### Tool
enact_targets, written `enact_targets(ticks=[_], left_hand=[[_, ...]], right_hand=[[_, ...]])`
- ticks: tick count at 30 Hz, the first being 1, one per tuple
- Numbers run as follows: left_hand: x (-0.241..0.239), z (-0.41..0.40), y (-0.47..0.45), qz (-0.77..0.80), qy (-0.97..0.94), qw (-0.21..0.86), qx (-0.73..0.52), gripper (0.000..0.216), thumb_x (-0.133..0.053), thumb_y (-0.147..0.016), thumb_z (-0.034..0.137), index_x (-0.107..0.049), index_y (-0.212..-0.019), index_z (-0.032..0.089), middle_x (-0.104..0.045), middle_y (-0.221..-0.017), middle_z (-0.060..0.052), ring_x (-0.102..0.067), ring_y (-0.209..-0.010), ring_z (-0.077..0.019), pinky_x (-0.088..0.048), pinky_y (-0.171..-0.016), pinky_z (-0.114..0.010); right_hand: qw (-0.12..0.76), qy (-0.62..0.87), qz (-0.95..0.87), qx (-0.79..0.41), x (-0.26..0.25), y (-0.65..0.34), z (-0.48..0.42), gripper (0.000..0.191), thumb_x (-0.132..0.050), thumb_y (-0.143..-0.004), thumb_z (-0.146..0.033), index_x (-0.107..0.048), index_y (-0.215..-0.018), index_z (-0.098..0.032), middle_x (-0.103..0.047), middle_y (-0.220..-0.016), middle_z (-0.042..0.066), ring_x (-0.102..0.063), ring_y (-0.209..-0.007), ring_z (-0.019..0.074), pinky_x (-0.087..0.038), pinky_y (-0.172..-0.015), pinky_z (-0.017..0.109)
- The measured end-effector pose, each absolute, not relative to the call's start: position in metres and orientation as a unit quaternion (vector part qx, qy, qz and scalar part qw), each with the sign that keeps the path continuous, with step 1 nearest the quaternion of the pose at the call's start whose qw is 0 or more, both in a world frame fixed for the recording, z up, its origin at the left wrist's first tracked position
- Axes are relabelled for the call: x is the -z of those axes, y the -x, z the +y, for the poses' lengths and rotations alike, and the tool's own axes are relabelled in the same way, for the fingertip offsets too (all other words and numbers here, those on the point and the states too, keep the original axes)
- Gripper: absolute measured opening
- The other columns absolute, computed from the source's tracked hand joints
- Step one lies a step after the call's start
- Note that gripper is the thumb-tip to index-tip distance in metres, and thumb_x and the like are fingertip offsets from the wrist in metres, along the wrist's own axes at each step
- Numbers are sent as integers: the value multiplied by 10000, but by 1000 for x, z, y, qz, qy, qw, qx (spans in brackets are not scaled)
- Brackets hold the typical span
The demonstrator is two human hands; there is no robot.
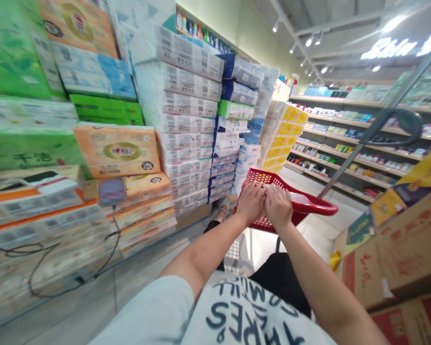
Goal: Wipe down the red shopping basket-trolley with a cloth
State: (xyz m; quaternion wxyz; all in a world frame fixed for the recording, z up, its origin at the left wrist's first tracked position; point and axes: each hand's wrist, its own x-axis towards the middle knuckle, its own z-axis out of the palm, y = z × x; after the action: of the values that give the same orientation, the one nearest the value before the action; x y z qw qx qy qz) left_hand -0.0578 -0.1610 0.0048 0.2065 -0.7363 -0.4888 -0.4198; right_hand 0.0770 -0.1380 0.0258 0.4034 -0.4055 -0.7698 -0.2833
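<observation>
In front of my body is a red plastic shopping cart [310, 206] with holes in its basket walls. My left hand [251, 201] is closed over its near side, fingers pointing forward. Right beside it, my right hand [278, 205] is closed over the same side, the two hands nearly touching. Both hands hide the part of the cart they hold. Something small and whitish shows between the fingertips, too small to name. Inside the basket, to the right of my right hand, lies a pale pinkish packet [299, 198].
Tall stacks of tissue packs [192, 105] line the left, with a loose black cable [116, 235] hanging there. Cardboard boxes [411, 239] are piled on the right. A grey pole with a loop [348, 160] slants up from behind the cart. Stocked shelves [344, 139] stand farther back.
</observation>
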Motion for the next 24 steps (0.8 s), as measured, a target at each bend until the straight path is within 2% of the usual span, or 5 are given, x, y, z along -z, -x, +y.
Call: enact_targets(ticks=[2, 7, 12, 18, 24], left_hand=[[-4, -163, 60, -488, 738, 208, 417, 326, -425, -949, 253, -509, -1257, 186, -501, -1411, -98, -341, -1390, -249, -312, -1140, -506], [-3, -166, 63, -496, 732, 214, 415, 297, -400, -966, 286, -537, -1210, 185, -489, -1423, -89, -334, -1394, -253, -307, -1144, -490], [-4, -169, 68, -501, 738, 212, 399, 337, -367, -978, 309, -517, -1248, 175, -499, -1412, -93, -342, -1391, -250, -304, -1151, -466], [-8, -172, 69, -491, 748, 168, 414, 349, -422, -956, 296, -493, -1274, 171, -510, -1399, -111, -346, -1387, -218, -302, -1159, -449], [-8, -187, 96, -446, 754, 124, 466, 369, -430, -933, 252, -472, -1284, 144, -421, -1465, -139, -306, -1409, -204, -296, -1168, -427]], right_hand=[[405, 376, -782, 288, -23, -81, -140, 329, -402, -954, -223, -628, -1187, -164, -675, -1190, 105, -563, -1182, 215, -273, -1089, 393], [379, 380, -795, 283, -32, -84, -135, 299, -408, -957, -246, -658, -1095, -159, -711, -1102, 98, -635, -1051, 210, -270, -1087, 421], [417, 351, -780, 307, -22, -82, -138, 317, -420, -937, -233, -636, -1151, -143, -670, -1198, 120, -581, -1162, 239, -318, -1054, 397], [346, 383, -802, 300, -38, -84, -134, 283, -418, -931, -249, -680, -897, -146, -727, -901, 125, -663, -872, 236, -416, -896, 369], [394, 342, -782, 341, -23, -83, -144, 332, -462, -919, -209, -601, -1204, -112, -657, -1216, 136, -575, -1174, 263, -376, -1012, 376]])
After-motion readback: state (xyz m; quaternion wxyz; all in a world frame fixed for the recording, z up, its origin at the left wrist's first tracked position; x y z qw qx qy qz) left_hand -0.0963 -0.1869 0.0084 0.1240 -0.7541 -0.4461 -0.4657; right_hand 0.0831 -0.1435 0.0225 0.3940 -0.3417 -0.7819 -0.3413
